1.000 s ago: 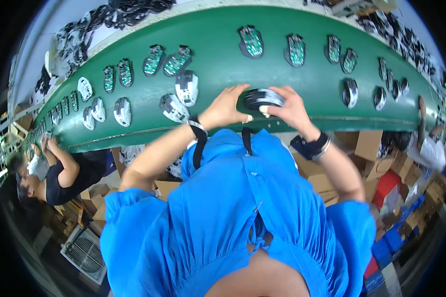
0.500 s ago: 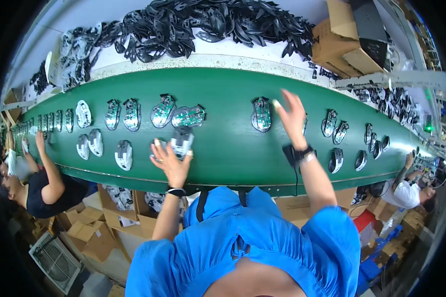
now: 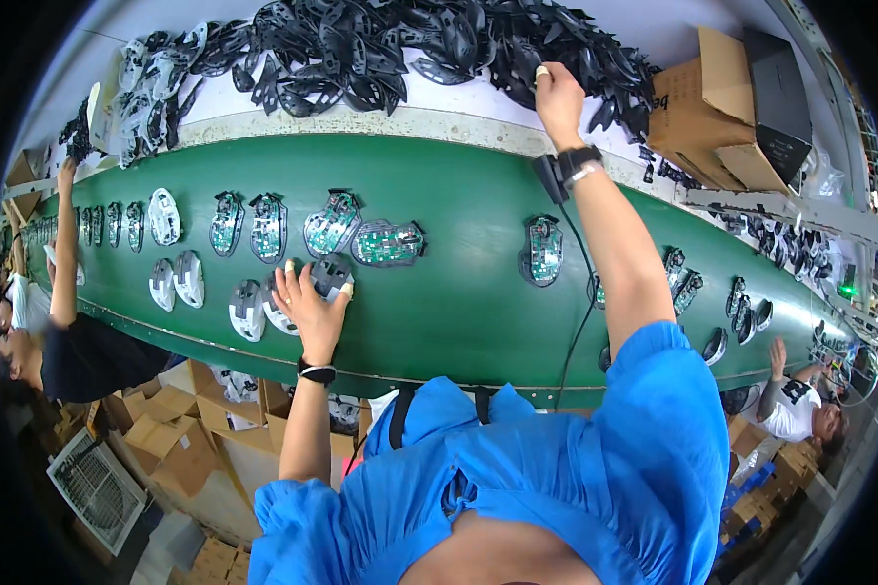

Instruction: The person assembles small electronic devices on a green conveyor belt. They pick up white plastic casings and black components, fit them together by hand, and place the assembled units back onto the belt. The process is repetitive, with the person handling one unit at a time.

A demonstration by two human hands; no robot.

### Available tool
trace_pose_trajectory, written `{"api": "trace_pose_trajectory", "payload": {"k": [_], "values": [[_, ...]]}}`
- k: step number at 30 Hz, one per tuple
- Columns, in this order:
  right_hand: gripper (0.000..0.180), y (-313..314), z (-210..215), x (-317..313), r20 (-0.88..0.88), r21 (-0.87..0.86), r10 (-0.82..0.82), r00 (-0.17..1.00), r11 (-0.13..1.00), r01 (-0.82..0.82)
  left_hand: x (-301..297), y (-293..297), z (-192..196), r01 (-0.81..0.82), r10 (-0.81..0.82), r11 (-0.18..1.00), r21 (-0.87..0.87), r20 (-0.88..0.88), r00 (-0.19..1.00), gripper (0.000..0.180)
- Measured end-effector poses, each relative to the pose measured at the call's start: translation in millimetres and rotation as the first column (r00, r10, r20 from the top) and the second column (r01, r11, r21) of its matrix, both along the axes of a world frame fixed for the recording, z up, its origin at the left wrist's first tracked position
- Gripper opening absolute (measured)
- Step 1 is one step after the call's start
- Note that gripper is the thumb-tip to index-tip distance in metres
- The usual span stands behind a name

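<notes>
At centre left, the left hand (image 3: 309, 312) partly hides a grey shell (image 3: 332, 272). The top edge crops the black parts (image 3: 361, 49); whether the right hand (image 3: 560, 97) grips one is unclear. The far-left pieces (image 3: 42, 231) are too small to tell.

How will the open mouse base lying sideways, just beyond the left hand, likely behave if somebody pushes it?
The mouse base lies flat, so it would probably slide rather than roll. Its green circuit board is uncovered, so rough contact might damage parts. Its moulded shape suggests stiffness.
</notes>
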State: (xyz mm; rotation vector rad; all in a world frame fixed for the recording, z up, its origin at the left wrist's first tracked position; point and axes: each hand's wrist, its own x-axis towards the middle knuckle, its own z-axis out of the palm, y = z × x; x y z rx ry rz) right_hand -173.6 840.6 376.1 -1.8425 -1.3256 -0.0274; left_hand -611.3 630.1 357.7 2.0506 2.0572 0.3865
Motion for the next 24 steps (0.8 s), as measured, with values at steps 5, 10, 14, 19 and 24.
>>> {"api": "trace_pose_trajectory", "payload": {"k": [5,10,14,19,24], "values": [[0.015,-130,59,-19,-0.144,-0.475,0.733,0.665,0.538,-0.696,1,2,-1,0.046,-0.045,0.997,0.054,-0.012,0.999,0.067],[0.014,-289,15,-73,0.064,-0.73,0.899,0.434,0.338,-0.594,12,-15,30,0.16,-0.175,0.981,0.11,0.148,0.973,0.065],[0.021,-331,23,-89,0.154,-0.446,0.568,0.809,0.77,-0.456,48,-42,72,0.051,0.049,0.984,-0.173,0.532,0.845,0.058],[0.037,-365,20,-90,-0.378,-0.746,-0.288,0.88,0.657,-0.105,69,-63,75,0.092,0.119,0.961,-0.26,0.689,0.715,0.053],[0.038,-347,3,-123,-0.308,-0.635,-0.29,0.906,0.772,0.031,104,-70,81,0.118,0.16,0.954,-0.275,0.803,0.575,0.055]]}}
